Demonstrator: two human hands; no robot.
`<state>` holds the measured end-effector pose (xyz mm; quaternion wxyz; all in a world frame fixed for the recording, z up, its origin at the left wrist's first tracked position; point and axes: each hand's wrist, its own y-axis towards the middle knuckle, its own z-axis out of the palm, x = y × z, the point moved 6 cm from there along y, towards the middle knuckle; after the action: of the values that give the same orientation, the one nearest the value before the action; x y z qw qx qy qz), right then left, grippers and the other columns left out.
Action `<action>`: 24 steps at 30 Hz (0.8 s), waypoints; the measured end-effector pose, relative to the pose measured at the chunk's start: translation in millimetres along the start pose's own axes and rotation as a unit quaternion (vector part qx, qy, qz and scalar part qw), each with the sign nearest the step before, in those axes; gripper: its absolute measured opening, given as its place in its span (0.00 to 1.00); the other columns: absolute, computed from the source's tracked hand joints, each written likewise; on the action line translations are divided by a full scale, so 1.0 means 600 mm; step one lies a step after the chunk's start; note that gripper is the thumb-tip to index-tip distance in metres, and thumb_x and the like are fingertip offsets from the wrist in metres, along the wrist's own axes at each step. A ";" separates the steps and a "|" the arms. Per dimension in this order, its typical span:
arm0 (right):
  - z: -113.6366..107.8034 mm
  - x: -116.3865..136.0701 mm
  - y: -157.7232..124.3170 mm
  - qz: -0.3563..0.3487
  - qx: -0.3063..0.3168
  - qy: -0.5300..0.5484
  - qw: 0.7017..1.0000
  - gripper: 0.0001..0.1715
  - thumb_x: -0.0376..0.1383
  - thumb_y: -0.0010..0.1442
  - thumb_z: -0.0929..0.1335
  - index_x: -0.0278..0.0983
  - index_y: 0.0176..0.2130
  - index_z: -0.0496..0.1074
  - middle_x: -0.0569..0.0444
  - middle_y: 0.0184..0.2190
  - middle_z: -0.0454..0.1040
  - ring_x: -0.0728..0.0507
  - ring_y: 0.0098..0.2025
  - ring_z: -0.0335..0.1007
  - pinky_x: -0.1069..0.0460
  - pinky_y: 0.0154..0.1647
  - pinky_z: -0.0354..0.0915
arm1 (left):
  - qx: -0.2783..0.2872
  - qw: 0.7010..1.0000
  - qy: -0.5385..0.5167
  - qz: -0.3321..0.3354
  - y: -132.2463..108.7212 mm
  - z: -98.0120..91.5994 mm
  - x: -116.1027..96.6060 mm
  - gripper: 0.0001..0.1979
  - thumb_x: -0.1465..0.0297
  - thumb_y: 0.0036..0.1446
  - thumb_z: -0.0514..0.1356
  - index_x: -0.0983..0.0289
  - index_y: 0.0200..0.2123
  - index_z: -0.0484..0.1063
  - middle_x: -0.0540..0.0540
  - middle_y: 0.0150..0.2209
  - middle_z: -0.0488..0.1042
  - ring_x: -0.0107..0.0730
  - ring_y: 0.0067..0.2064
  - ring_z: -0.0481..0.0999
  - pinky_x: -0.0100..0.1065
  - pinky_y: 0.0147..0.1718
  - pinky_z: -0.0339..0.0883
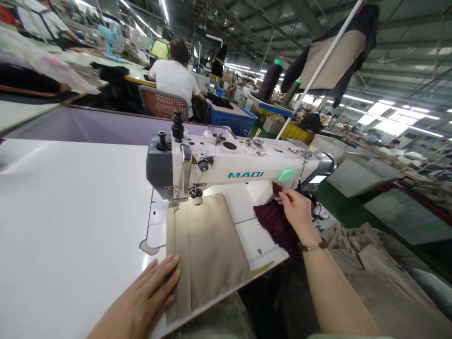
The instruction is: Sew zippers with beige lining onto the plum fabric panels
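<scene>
1. Beige fabric panel: lay flat on the bed of the sewing machine, with its far end under the presser foot and its near end reaching the table's front edge. A folded strip ran along its left side.
2. Left hand: rested palm down at the panel's near left corner. Its fingers were straight and close together, with the tips on the folded strip.
3. Right hand: reached to the right of the machine, thumb and fingertips pinching the top edge of the maroon fabric pieces. A thin wristband sat on the wrist.
4. Maroon fabric pieces: stacked at the table's right edge, just below the machine's arm.
5. White table: extended left of the machine.
6. Loose beige cloth heap: lay low on the right.
7. Seated person in a white shirt: worked well behind, back turned, beside a blue crate.
</scene>
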<state>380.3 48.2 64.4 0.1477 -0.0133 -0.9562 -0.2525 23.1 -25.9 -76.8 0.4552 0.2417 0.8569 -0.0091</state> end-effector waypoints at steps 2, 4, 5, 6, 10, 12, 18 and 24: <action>0.012 0.065 -0.020 0.003 -0.015 0.074 0.997 0.17 0.35 0.64 0.52 0.30 0.43 0.64 0.46 0.33 0.73 0.47 0.33 0.72 0.53 0.34 0.68 | 0.019 0.998 0.042 0.052 0.005 -0.003 -0.021 0.25 0.78 0.60 0.39 0.56 0.57 0.56 0.51 0.54 0.65 0.30 0.51 0.69 0.27 0.40 0.71; 0.034 0.152 -0.050 -0.052 0.008 0.258 0.965 0.13 0.33 0.62 0.57 0.33 0.45 0.63 0.45 0.40 0.71 0.46 0.41 0.70 0.52 0.40 0.67 | 0.028 0.989 0.112 0.089 0.009 -0.009 -0.046 0.22 0.76 0.58 0.45 0.55 0.54 0.61 0.51 0.54 0.66 0.34 0.53 0.67 0.32 0.47 0.68; 0.049 0.201 -0.070 -0.111 0.045 0.293 0.949 0.11 0.32 0.61 0.58 0.34 0.41 0.66 0.47 0.41 0.71 0.46 0.43 0.68 0.52 0.42 0.66 | 0.028 0.985 0.141 0.095 0.011 -0.013 -0.057 0.20 0.75 0.57 0.48 0.56 0.53 0.63 0.52 0.53 0.67 0.36 0.54 0.66 0.36 0.50 0.64; 0.067 0.247 -0.094 -0.182 0.103 0.304 0.929 0.11 0.30 0.60 0.58 0.34 0.39 0.67 0.47 0.42 0.70 0.46 0.44 0.67 0.52 0.44 0.65 | 0.024 0.980 0.170 0.100 0.012 -0.017 -0.069 0.19 0.74 0.57 0.49 0.57 0.51 0.65 0.53 0.52 0.67 0.38 0.54 0.66 0.39 0.53 0.61; 0.128 0.325 -0.167 -0.293 0.246 0.207 0.900 0.14 0.27 0.59 0.58 0.33 0.38 0.70 0.48 0.43 0.70 0.46 0.46 0.65 0.51 0.48 0.62 | 0.011 0.962 0.242 0.123 0.013 -0.020 -0.107 0.16 0.77 0.58 0.47 0.60 0.44 0.69 0.54 0.47 0.69 0.35 0.49 0.68 0.40 0.54 0.59; 0.138 0.326 -0.175 -0.309 0.275 0.173 0.894 0.13 0.27 0.59 0.59 0.33 0.37 0.71 0.49 0.44 0.70 0.46 0.47 0.63 0.50 0.51 0.60 | 0.004 0.958 0.259 0.125 0.010 -0.017 -0.113 0.16 0.78 0.59 0.44 0.62 0.40 0.70 0.55 0.46 0.70 0.34 0.47 0.69 0.38 0.53 0.61; 0.141 0.339 -0.140 -0.341 0.291 0.152 0.881 0.18 0.26 0.58 0.58 0.38 0.41 0.71 0.49 0.44 0.66 0.45 0.46 0.63 0.49 0.48 0.62 | 0.039 0.940 0.289 0.178 0.000 -0.014 -0.124 0.13 0.79 0.58 0.47 0.67 0.37 0.71 0.57 0.45 0.71 0.39 0.46 0.68 0.43 0.51 0.62; 0.180 0.338 -0.116 -0.270 0.273 0.081 0.920 0.15 0.25 0.59 0.55 0.29 0.42 0.65 0.41 0.53 0.59 0.45 0.52 0.60 0.50 0.51 0.61 | 0.050 0.939 0.300 0.162 0.003 -0.014 -0.130 0.08 0.80 0.55 0.52 0.68 0.35 0.71 0.56 0.42 0.71 0.38 0.44 0.67 0.44 0.52 0.59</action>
<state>149.5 30.2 0.4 0.1487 0.3069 -0.9400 -0.0124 53.9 -53.8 -10.0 0.1600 0.3910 0.9014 0.0948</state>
